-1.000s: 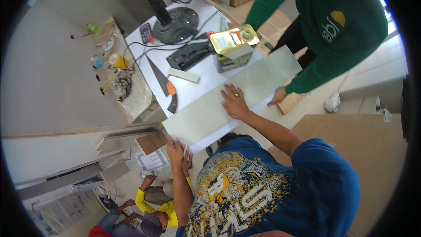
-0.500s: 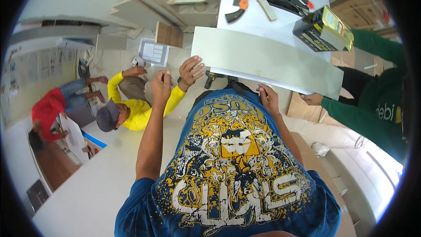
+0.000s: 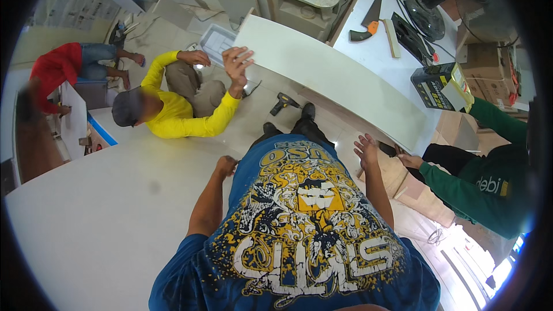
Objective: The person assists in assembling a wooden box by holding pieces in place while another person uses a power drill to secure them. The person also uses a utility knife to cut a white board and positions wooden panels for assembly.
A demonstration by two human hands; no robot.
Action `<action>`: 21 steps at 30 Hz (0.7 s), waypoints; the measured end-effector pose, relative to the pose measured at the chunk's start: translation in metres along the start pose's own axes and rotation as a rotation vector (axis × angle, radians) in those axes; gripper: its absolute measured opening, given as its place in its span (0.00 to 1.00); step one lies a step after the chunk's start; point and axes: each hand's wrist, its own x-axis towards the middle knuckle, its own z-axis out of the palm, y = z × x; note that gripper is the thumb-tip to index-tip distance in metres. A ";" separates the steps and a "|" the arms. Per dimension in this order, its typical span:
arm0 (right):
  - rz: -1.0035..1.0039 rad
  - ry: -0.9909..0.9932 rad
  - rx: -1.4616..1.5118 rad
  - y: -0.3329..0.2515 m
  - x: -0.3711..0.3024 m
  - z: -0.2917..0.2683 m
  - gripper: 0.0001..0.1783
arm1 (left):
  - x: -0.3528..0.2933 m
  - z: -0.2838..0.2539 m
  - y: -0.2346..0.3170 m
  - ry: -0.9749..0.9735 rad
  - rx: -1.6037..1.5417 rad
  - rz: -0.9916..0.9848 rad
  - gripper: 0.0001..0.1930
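Note:
A long pale grey panel (image 3: pixel 322 69) stretches in front of me, its right part over the white table. The hand of a person in a yellow shirt (image 3: pixel 237 69) grips its left end, and a green-sleeved person's hand (image 3: pixel 410 160) is at its right end. My right hand (image 3: pixel 366 151) hovers beside the panel's near edge with fingers spread, apart from it and holding nothing. Low by my shirt's left side is my left hand (image 3: pixel 227 166), fingers curled in; whatever they may hold is hidden. A cordless drill (image 3: pixel 283 103) lies on the floor before my feet.
On the white table (image 3: pixel 360 14) lie a handsaw (image 3: pixel 368 27), a wooden strip (image 3: pixel 388 37) and cables. A black and yellow can (image 3: pixel 438 87) stands near its right end. A large white board (image 3: pixel 115 219) spreads at my left. A person in red (image 3: pixel 57 69) works far left.
My view has turned, and the panel now slants down to the right. My left hand has come down toward my waist, away from the panel. My right hand's fingers have spread.

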 end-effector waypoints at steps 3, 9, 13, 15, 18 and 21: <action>-0.105 0.211 0.021 0.005 0.015 0.016 0.24 | 0.022 -0.010 -0.044 -0.039 0.571 0.377 0.11; -0.617 0.687 -0.322 0.021 0.058 -0.053 0.07 | 0.025 -0.055 0.014 0.109 -0.425 -0.071 0.12; -0.903 0.760 -0.766 -0.006 0.032 -0.023 0.15 | 0.026 -0.096 0.026 0.234 -0.413 0.023 0.13; -0.946 0.703 -0.757 -0.023 0.026 -0.004 0.19 | 0.029 -0.104 0.021 0.260 -0.420 0.035 0.13; -0.937 0.604 -0.883 -0.045 0.036 0.005 0.33 | 0.026 -0.106 0.021 0.237 -0.395 0.042 0.13; -0.887 0.572 -1.188 -0.071 0.074 -0.006 0.44 | 0.023 -0.096 0.032 0.177 -0.375 -0.006 0.14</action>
